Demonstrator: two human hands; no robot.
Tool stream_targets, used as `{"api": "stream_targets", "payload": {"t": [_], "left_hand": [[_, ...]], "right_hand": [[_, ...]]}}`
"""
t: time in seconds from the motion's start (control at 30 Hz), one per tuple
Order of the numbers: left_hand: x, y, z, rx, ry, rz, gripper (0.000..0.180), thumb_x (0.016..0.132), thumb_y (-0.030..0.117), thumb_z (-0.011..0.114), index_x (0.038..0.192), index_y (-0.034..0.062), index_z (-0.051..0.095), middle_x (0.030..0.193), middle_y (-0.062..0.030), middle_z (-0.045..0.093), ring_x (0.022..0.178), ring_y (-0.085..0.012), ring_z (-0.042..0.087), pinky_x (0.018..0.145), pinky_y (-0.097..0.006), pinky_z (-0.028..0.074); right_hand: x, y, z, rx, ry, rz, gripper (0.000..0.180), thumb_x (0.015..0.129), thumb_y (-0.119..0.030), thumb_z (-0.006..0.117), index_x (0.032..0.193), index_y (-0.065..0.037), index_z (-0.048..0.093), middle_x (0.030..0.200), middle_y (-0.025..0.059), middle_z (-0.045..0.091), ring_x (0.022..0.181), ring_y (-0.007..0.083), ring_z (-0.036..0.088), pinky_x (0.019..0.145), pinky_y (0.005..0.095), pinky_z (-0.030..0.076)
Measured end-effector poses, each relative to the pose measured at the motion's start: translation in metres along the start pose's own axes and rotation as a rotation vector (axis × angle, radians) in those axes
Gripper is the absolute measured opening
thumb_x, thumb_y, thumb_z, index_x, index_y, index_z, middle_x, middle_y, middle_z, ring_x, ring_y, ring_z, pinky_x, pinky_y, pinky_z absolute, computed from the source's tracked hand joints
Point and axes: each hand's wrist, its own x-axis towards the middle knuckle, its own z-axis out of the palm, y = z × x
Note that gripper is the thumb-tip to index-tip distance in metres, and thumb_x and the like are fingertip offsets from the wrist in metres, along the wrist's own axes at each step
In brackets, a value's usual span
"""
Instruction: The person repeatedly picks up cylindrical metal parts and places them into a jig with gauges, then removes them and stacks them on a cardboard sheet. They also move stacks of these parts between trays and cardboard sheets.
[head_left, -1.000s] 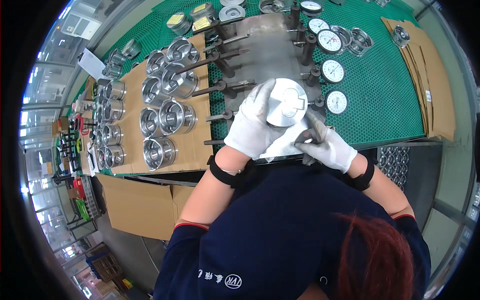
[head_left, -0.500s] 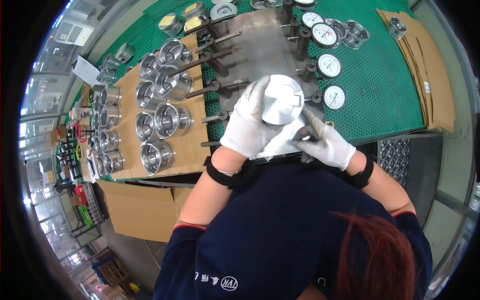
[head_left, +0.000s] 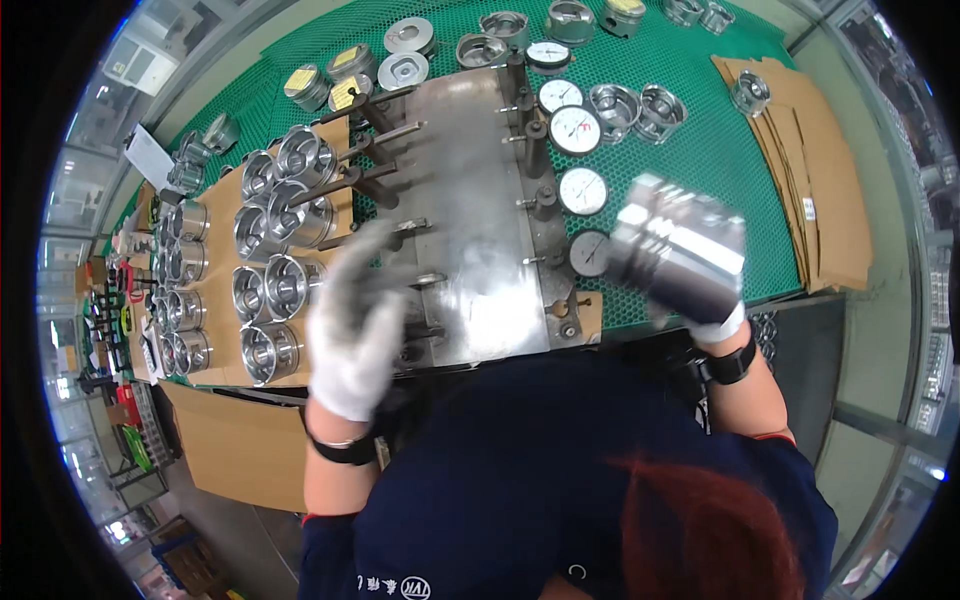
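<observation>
Piston (head_left: 690, 250), long axis slanting, gripped in right hand (head_left: 722, 329); left hand (head_left: 352, 340) spread, empty, well apart across metal plate (head_left: 460, 190).

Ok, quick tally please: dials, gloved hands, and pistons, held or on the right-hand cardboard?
Dials: 5
Left hand and right hand, both gloved: 2
Held piston: 1
Lone piston on right-hand cardboard: 1
Total: 9
</observation>
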Motion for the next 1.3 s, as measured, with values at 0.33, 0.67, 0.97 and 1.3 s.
{"api": "stream_targets", "payload": {"t": [0.33, 0.67, 0.97, 1.3], "left_hand": [[-0.062, -0.092, -0.148, 1.221, 0.424, -0.563, 0.067, 0.087, 0.021, 0.073, 0.14, -0.0094, 0.046, 0.122, -0.0275, 0.064, 0.11, -0.0437, 0.063, 0.097, -0.045, 0.05], [-0.074, -0.108, -0.16, 1.279, 0.603, -0.838, 0.046, 0.091, 0.038, 0.069, 0.114, -0.0026, 0.064, 0.108, -0.0259, 0.07, 0.103, -0.0433, 0.068, 0.089, -0.049, 0.052], [-0.078, -0.01, -0.129, 0.003, 0.598, -0.692, 0.041, 0.098, 0.032, 0.06, 0.107, -0.0059, 0.07, 0.097, -0.0134, 0.075, 0.083, -0.0204, 0.072, 0.074, -0.031, 0.057], [-0.045, 0.005, -0.033, -0.612, -0.179, -0.865, 0.032, 0.098, 0.024, 0.063, 0.116, -0.0022, 0.065, 0.102, -0.0074, 0.07, 0.091, -0.0135, 0.064, 0.082, -0.027, 0.051]], "right_hand": [[0.12, 0.162, -0.211, 0.04, 0.633, 0.72, 0.027, 0.098, -0.026, 0.052, 0.111, -0.004, 0.062, 0.078, 0.012, 0.067, 0.057, 0.0197, 0.061, 0.05, 0.0316, 0.049], [0.143, 0.178, -0.213, 0.375, 0.577, 0.746, 0.058, 0.091, -0.049, 0.07, 0.132, -0.01, 0.058, 0.109, 0.015, 0.068, 0.084, 0.0247, 0.066, 0.08, 0.0394, 0.055], [0.051, 0.023, -0.096, 0.021, 0.258, 0.406, 0.044, 0.101, -0.025, 0.059, 0.14, -0.005, 0.056, 0.102, 0.008, 0.069, 0.077, 0.0145, 0.066, 0.073, 0.0265, 0.055], [-0.005, -0.022, 0.148, -0.215, -0.489, -0.292, 0.122, 0.068, -0.029, 0.092, 0.158, 0.003, 0.015, 0.134, 0.0275, 0.054, 0.124, 0.0428, 0.057, 0.107, 0.0455, 0.044]]}}
